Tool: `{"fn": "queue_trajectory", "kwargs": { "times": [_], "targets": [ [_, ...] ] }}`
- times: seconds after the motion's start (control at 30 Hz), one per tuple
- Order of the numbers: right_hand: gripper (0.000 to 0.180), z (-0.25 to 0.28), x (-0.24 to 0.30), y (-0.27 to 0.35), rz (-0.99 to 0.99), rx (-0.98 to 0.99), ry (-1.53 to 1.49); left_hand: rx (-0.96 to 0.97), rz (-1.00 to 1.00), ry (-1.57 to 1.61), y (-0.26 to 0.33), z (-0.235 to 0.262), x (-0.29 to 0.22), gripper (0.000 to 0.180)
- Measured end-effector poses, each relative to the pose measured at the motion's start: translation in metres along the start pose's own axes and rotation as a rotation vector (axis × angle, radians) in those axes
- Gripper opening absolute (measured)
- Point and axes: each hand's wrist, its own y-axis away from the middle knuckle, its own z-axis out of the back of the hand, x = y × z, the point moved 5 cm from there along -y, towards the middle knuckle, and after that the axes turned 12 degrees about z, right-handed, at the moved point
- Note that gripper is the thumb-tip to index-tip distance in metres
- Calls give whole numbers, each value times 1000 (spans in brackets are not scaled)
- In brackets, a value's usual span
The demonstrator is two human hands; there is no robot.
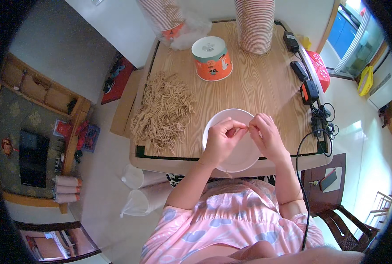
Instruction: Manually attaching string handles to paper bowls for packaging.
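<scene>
both hands (pixel 247 134) pinch a short string (pixel 247 127) lying left-to-right over the white bowl (pixel 235 156).

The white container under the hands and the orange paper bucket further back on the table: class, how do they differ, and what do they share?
The white container is plain, while the orange bucket carries printed pictures. The white container sits at the table's near edge, overhanging it, under both hands; the orange bucket stands untouched near the far side. The white container shows an open mouth; the orange bucket shows a closed white top. Both are round.
</scene>
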Motion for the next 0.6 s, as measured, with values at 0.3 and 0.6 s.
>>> {"fn": "queue_trajectory", "kwargs": {
  "times": [0.3,0.6],
  "targets": [
    [11,-9,-7,-4,-32,133,74,-17,-49,-125,1,4,1,5],
    [23,-10,-23,7,-375,37,-223,-110,-21,-198,5,18,19,5]
  ]
}}
